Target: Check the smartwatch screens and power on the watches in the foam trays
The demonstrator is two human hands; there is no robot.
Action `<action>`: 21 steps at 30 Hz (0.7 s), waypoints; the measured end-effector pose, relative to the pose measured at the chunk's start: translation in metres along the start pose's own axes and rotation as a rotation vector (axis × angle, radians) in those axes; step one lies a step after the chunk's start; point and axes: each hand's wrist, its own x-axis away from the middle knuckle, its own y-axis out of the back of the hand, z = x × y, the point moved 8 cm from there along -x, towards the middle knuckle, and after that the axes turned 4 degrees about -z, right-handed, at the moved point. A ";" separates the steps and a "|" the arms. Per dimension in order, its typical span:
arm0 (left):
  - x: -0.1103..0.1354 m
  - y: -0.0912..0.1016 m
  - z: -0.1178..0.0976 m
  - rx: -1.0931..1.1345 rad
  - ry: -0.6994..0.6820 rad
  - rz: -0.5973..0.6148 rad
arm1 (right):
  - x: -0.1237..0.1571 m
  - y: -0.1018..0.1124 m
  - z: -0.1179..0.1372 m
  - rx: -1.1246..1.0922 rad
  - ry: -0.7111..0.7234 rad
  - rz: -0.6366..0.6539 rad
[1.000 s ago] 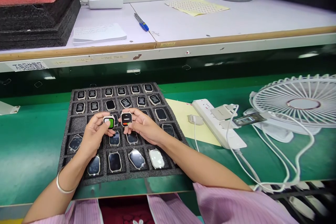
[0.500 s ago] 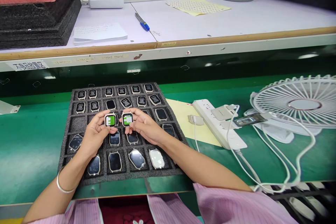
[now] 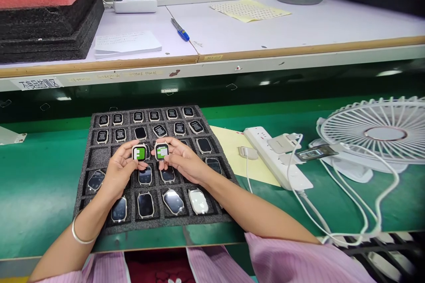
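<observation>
My left hand [image 3: 117, 172] pinches a small strapless watch body [image 3: 139, 153] whose screen glows green and white. Beside it my right hand [image 3: 182, 161] grips a second watch body [image 3: 161, 151] with a similar green screen. Both are held side by side just above a grey foam tray [image 3: 99, 158] on the green bench. The tray's pockets hold several more watch bodies: lit text screens in the far rows, dark screens in the near rows, and one white one [image 3: 198, 200] lying face down.
A yellow sheet [image 3: 229, 150], a white power strip [image 3: 279, 163] with plugs and trailing white cables, and a white fan [image 3: 375, 132] lie to the right. Behind, a raised shelf carries a paper pad [image 3: 128, 43], a blue pen [image 3: 179, 29], stacked black and pink foam [image 3: 46, 13].
The screen of the watch in my right hand went from black with a red-orange bar to green and white. The left watch's screen now shows a white pattern on green. Both hands stayed nearly still.
</observation>
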 end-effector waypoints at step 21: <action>0.000 0.002 0.001 -0.014 0.013 -0.039 | -0.001 0.001 -0.001 0.013 -0.006 -0.009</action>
